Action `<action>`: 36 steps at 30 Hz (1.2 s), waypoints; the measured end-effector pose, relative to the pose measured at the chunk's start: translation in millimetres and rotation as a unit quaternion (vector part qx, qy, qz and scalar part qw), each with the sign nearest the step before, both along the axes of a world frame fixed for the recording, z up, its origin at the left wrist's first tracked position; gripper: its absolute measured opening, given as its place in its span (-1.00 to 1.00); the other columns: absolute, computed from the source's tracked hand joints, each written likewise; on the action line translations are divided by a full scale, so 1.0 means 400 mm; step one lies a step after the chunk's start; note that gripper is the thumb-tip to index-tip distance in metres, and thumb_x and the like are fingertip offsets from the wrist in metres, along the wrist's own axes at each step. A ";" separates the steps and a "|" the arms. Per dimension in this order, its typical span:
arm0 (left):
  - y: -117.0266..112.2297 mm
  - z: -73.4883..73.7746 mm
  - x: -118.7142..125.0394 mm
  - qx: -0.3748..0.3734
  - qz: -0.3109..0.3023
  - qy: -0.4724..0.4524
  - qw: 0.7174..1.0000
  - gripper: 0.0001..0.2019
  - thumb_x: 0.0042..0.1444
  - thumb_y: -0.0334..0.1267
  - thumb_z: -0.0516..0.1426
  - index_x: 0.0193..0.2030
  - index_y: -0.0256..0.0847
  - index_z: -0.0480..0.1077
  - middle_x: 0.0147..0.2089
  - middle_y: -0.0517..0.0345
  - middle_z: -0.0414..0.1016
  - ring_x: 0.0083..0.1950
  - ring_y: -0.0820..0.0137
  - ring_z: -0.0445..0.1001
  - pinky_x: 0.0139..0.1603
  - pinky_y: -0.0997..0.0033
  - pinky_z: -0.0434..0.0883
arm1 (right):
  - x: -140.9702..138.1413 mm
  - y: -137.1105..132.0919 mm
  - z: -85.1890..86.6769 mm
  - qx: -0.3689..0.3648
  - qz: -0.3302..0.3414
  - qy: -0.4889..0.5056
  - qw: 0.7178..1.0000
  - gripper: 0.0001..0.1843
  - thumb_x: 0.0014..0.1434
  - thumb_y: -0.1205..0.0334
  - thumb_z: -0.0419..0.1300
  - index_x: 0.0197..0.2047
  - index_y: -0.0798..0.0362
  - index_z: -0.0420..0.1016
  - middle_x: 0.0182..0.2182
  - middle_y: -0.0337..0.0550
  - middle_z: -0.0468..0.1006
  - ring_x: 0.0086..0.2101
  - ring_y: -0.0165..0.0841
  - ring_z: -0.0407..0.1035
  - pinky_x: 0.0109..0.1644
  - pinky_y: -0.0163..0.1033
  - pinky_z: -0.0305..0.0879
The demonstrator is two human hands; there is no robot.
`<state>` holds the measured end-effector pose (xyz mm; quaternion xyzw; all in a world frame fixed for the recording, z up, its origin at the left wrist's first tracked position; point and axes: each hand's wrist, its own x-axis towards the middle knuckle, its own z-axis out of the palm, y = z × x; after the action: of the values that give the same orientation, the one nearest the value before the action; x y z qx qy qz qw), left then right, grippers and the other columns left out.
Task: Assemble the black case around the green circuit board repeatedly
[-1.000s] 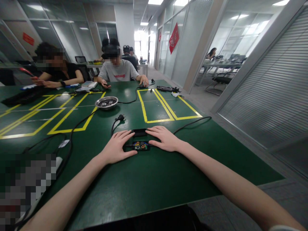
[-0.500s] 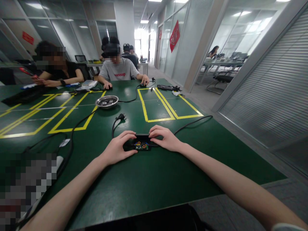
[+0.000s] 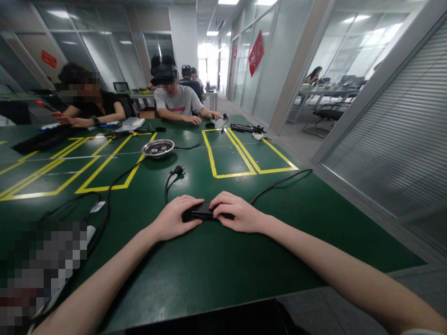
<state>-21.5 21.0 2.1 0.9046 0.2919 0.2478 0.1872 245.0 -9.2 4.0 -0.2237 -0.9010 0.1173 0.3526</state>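
Note:
A black power adapter [image 3: 203,211] lies on the green table between my hands, its casing top over the circuit board, which no longer shows. My left hand [image 3: 176,217] grips the adapter's left end, thumb on the near side and fingers on the far side. On its right end, my right hand [image 3: 235,211] is closed with fingers over the top and thumb at the near edge. A black cord [image 3: 282,184] runs out past my right hand. Beyond my left hand lies a black plug [image 3: 178,170] on a short cord.
A metal bowl [image 3: 158,148] with small metal parts stands further back. Yellow tape [image 3: 233,175] marks rectangles on the green table [image 3: 223,279]. Two people sit across, one with hands on black parts. A black tripod-like object [image 3: 247,128] lies at the far right. A cable [image 3: 109,200] crosses the left side.
The casing's raised cover has come down over the circuit board, hiding it. My hands have moved slightly nearer to me. The person opposite has shifted their hands to the right.

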 end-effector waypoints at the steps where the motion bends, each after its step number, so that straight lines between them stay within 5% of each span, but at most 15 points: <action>1: 0.001 0.000 -0.001 0.000 -0.002 0.005 1.000 -0.58 0.19 -0.19 0.27 0.18 -0.14 0.45 0.07 -0.02 0.59 0.10 0.17 0.55 0.19 0.10 0.49 | -0.003 -0.002 0.001 0.003 0.003 -0.011 1.000 -0.87 0.24 0.43 0.18 -0.21 0.02 0.48 -0.10 0.00 0.58 -0.08 -0.23 0.44 0.05 -0.07 0.45; 8: -0.001 0.006 0.000 0.008 -0.019 0.008 1.000 -0.55 0.23 -0.14 0.26 0.23 -0.19 0.44 0.06 -0.06 0.58 0.05 0.17 0.54 0.12 0.12 0.50 | 0.003 0.004 -0.006 -0.026 -0.033 -0.053 0.998 -0.83 0.25 0.25 0.29 -0.12 0.03 0.40 0.03 0.07 0.55 0.00 -0.19 0.45 0.06 -0.08 0.43; 17: -0.002 0.000 0.006 0.030 -0.025 0.033 0.999 -0.47 0.32 -0.18 0.17 0.41 -0.12 0.30 0.11 -0.09 0.53 0.08 0.16 0.48 0.16 0.07 0.47 | -0.003 0.008 0.003 0.016 -0.073 -0.058 0.995 -0.83 0.14 0.32 0.24 -0.18 0.02 0.38 -0.16 -0.01 0.59 -0.16 -0.20 0.45 -0.04 -0.09 0.41; 23: -0.005 0.006 0.010 0.053 -0.025 0.071 0.996 -0.45 0.31 -0.16 0.17 0.42 -0.08 0.29 0.09 -0.07 0.50 0.06 0.15 0.47 0.17 0.05 0.46 | 0.000 0.007 0.007 -0.023 -0.080 -0.084 0.993 -0.78 0.15 0.31 0.25 -0.10 0.03 0.42 -0.18 -0.05 0.56 -0.18 -0.22 0.42 -0.08 -0.13 0.40; 36: -0.015 -0.006 0.026 0.115 0.004 0.132 0.985 -0.53 0.46 -0.04 -0.05 0.36 -0.23 0.27 0.08 -0.13 0.49 0.07 0.10 0.46 0.16 0.04 0.42 | 0.008 0.022 -0.003 0.034 -0.076 -0.145 0.986 -0.71 0.19 0.17 0.34 -0.06 0.06 0.45 -0.13 0.01 0.54 -0.16 -0.19 0.44 -0.09 -0.14 0.39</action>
<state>-11.3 15.1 -0.1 0.9437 0.2874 0.1590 0.0404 248.0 -0.6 2.8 -0.2942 -0.9263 0.0259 0.2340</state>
